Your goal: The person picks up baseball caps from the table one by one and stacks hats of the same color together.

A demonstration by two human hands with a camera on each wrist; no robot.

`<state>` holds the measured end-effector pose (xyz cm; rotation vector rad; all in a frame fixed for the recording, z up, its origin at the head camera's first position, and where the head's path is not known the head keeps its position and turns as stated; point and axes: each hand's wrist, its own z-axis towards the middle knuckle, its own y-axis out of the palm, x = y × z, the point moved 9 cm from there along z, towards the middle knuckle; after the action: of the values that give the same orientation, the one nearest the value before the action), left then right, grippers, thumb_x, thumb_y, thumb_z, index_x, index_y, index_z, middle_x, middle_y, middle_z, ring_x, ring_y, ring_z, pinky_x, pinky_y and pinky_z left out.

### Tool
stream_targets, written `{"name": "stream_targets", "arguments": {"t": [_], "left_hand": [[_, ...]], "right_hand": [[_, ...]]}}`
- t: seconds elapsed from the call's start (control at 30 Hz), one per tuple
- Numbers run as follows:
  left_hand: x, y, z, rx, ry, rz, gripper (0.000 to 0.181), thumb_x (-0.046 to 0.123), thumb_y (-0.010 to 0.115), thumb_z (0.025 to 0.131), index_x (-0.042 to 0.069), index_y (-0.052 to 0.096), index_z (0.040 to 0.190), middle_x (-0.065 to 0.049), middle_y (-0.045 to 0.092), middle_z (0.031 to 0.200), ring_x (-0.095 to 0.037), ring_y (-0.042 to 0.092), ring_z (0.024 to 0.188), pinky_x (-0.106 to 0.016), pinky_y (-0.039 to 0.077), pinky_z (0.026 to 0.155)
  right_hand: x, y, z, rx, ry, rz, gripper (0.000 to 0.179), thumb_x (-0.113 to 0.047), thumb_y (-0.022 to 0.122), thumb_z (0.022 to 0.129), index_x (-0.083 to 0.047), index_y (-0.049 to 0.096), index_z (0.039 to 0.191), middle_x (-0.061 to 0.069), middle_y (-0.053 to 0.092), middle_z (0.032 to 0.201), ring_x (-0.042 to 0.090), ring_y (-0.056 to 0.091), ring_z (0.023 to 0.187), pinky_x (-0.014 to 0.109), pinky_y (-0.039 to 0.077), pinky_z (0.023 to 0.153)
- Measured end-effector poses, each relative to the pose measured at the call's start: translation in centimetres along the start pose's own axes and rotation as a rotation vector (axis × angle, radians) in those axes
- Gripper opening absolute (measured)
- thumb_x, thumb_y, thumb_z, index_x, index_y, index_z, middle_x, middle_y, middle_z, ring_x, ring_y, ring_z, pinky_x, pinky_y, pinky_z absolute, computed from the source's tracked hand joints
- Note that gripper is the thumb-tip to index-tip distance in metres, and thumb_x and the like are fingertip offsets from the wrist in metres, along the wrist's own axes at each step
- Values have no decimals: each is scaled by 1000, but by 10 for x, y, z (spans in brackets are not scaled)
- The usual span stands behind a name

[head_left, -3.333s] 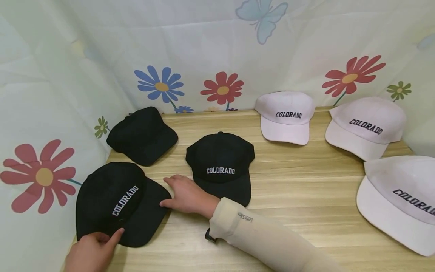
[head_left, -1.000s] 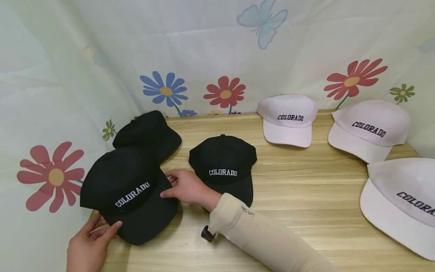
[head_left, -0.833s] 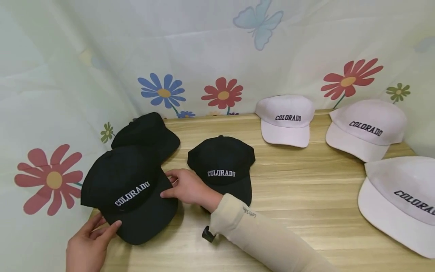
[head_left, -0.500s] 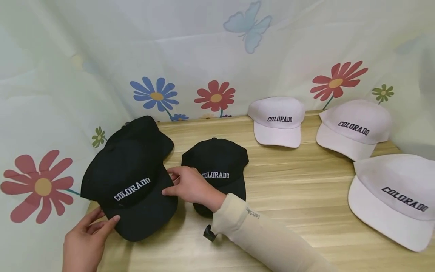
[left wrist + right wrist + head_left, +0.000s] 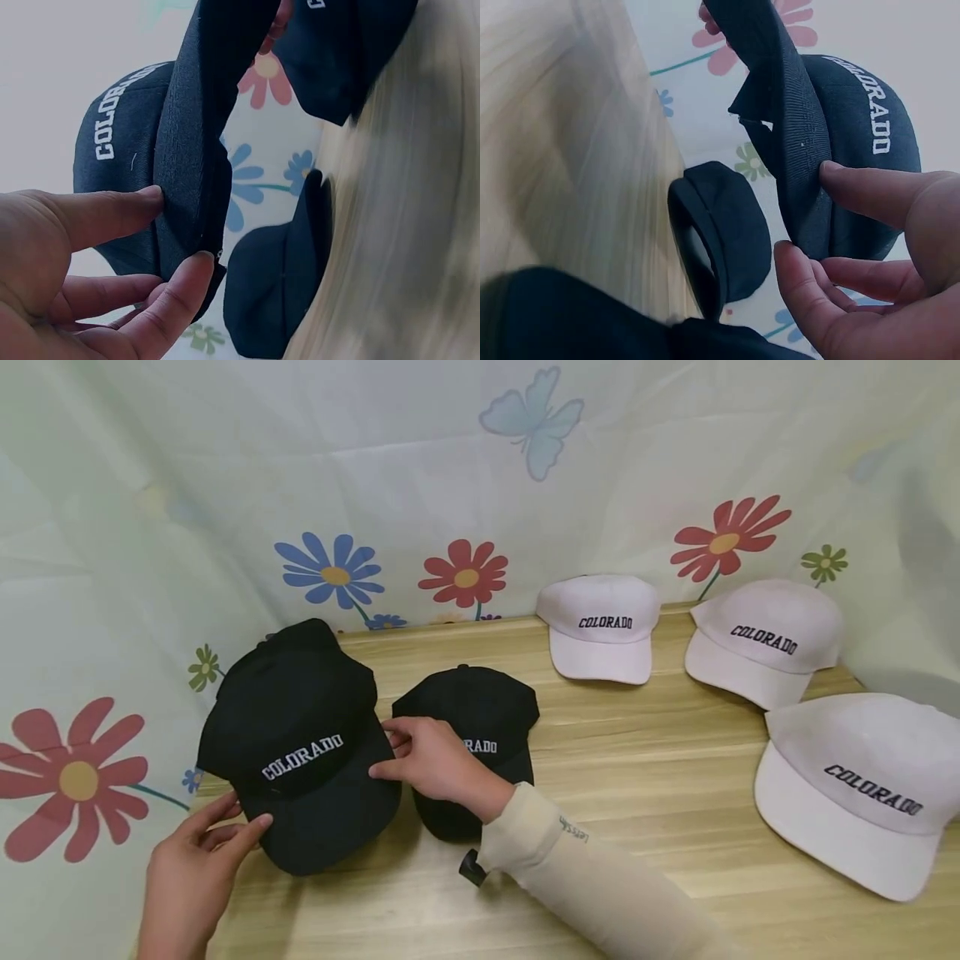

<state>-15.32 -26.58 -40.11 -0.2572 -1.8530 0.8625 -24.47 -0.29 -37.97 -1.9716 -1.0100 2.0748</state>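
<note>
A black baseball cap (image 5: 292, 718) with white COLORADO lettering is held up off the table, tilted with its brim toward me. My left hand (image 5: 198, 860) pinches the brim's left side, thumb on top and fingers beneath. At the brim's other side, my right hand (image 5: 442, 764) pinches it the same way. Behind the held cap stands a second black cap (image 5: 742, 232), mostly hidden in the head view but on the table in both wrist views. A third black cap (image 5: 480, 702) sits just right of it, partly covered by my right hand.
Three pale caps with black COLORADO lettering stand on the right: a back cap (image 5: 600, 602), a middle cap (image 5: 780, 610) and a front cap (image 5: 855, 760). The wooden table (image 5: 637, 752) ends at a flower-print cloth (image 5: 420, 460) behind and at the left.
Both hands have lifted the black cap from the table and carried it away from me, so it now overlaps the rear black cap in the head view. The camera view has shifted slightly.
</note>
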Motion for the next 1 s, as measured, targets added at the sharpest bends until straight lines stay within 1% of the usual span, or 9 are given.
{"name": "stream_targets", "arguments": {"t": [0.1,0.13,0.2,0.3,0.53,0.73,0.8,0.9,1.0], "left_hand": [[10,4,2,-23,19,-15,74,47,71,84,9,48,142,-17,55,132,4,58,84,-5,45,61],[13,5,2,-32,25,-15,74,47,71,83,9,48,142,-16,55,133,3,58,84,-6,45,61],[20,8,3,-52,47,-21,75,48,72,83,10,48,143,-15,54,133,13,52,78,-6,45,62],[29,13,4,-82,74,-14,76,50,71,82,12,47,144,-14,53,135,13,51,80,-7,46,63],[50,25,5,-123,126,-19,75,50,71,82,14,47,144,-11,54,136,-3,58,94,-6,46,67],[71,37,5,-165,229,-11,74,46,71,84,11,46,144,-13,55,133,0,58,92,-6,45,70],[79,41,4,-183,269,-5,74,44,71,85,9,45,145,-13,55,134,-5,61,97,-6,46,72],[90,49,3,-215,308,11,74,43,71,86,9,43,145,-14,53,137,-18,60,107,-9,49,76],[98,56,3,-236,331,5,73,40,71,87,7,43,145,-14,52,138,-23,60,110,-17,52,82]], "right_hand": [[4,-8,-2,22,10,10,56,-28,79,81,-9,60,131,1,66,104,9,62,89,22,51,80],[5,-11,-3,27,12,14,56,-28,79,81,-9,60,131,1,66,104,9,62,89,22,51,80],[8,-17,-5,42,20,12,56,-29,78,82,-10,60,131,2,65,105,10,62,90,23,51,80],[12,-24,-7,51,30,17,56,-29,78,82,-10,60,131,1,65,105,10,62,91,24,51,80],[18,-43,-15,82,46,12,55,-28,78,82,-10,60,131,2,65,106,12,62,92,27,52,83],[23,-62,-23,135,51,11,54,-26,79,81,-9,62,129,4,66,105,13,63,91,29,53,83],[26,-68,-26,152,62,16,54,-26,80,80,-9,62,129,4,66,105,13,64,91,29,54,82],[32,-77,-30,171,85,29,55,-25,80,80,-10,61,129,4,66,105,13,64,92,29,54,83],[37,-83,-33,180,102,33,55,-25,79,81,-10,61,130,5,67,106,15,64,93,30,54,84]]}}
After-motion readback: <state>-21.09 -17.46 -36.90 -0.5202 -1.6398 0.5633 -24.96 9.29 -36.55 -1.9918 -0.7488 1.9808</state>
